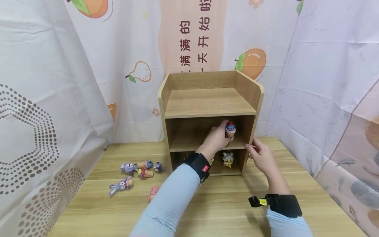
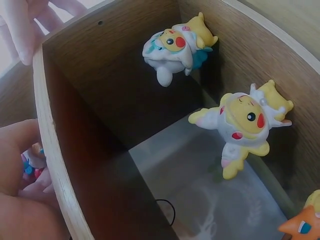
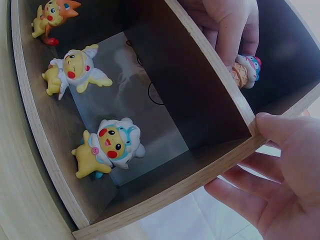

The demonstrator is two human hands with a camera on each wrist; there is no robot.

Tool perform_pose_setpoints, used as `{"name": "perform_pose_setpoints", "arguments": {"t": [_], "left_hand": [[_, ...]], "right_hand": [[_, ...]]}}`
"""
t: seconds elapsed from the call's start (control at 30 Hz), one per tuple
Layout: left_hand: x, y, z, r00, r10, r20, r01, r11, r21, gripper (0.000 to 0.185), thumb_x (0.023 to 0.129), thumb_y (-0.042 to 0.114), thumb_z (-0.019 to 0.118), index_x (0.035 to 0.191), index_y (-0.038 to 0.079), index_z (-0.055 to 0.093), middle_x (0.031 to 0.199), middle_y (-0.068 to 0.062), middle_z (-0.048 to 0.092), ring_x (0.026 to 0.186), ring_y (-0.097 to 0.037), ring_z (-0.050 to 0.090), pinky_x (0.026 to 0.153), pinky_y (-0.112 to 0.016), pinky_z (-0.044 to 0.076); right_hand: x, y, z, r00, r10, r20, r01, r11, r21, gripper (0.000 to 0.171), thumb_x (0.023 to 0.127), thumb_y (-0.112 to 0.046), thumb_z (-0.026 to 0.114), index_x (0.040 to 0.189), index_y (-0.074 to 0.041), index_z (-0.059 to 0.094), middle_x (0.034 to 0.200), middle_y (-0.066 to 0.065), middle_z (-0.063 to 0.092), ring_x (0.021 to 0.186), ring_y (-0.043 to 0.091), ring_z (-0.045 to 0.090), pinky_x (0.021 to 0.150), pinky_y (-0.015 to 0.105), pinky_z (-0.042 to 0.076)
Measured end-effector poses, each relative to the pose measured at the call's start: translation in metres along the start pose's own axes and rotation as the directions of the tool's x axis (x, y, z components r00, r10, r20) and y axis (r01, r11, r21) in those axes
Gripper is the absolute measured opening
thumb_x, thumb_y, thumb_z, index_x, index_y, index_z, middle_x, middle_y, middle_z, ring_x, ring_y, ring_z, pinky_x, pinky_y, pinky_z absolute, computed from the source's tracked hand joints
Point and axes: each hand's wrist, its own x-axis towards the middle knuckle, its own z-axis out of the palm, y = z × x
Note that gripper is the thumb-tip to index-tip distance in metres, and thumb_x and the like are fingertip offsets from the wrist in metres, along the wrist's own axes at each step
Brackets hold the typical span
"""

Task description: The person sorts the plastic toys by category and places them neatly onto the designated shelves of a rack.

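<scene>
Hands (image 1: 216, 140) at shelf (image 1: 207, 105), holding figurine (image 1: 230, 129)

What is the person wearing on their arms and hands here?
Both arms are in pale blue long sleeves. The hands are bare, with no gloves. The left wrist carries a black strap with a small red tag. The right wrist carries a wider black band with a small yellow label and a black clip.

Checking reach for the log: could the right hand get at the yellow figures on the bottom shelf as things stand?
Probably yes: the right hand rests on the shelf unit's right front edge, and the bottom compartment's front is open, though the left forearm crosses part of it.
</scene>
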Motion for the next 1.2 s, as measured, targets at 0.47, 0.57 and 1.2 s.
{"name": "perform_pose_setpoints", "arguments": {"t": [0.47,0.57,1.2], "left_hand": [[-0.005,-0.013,-0.011,0.999,-0.029,0.014,0.030,0.998,-0.062,0.075,0.090,0.025,0.081,0.152,0.017,0.040,0.131,-0.007,0.065,0.119,-0.024,0.060,0.095,-0.033,0.052],[-0.009,-0.019,-0.018,1.000,-0.022,0.007,0.023,0.997,-0.075,0.075,0.090,0.025,0.081,0.152,0.015,0.040,0.134,-0.007,0.064,0.120,-0.024,0.060,0.094,-0.034,0.052],[-0.062,-0.034,-0.055,0.995,0.097,0.004,-0.097,0.995,-0.008,0.061,0.094,0.038,0.074,0.144,0.012,0.050,0.141,-0.006,0.056,0.127,-0.022,0.055,0.102,-0.035,0.048]], "right_hand": [[-0.001,-0.003,-0.001,1.000,0.023,0.016,-0.022,0.999,-0.027,0.055,0.107,-0.031,0.053,0.153,-0.003,0.044,0.138,0.032,0.055,0.119,0.046,0.060,0.080,0.046,0.058],[0.000,-0.003,0.000,1.000,0.020,0.015,-0.020,1.000,-0.021,0.054,0.107,-0.031,0.054,0.153,-0.003,0.044,0.138,0.032,0.055,0.120,0.046,0.060,0.080,0.046,0.058],[0.000,-0.002,0.000,1.000,0.000,0.007,0.000,1.000,-0.031,0.052,0.108,-0.029,0.052,0.151,-0.002,0.046,0.136,0.031,0.056,0.120,0.046,0.059,0.079,0.044,0.059]]}}
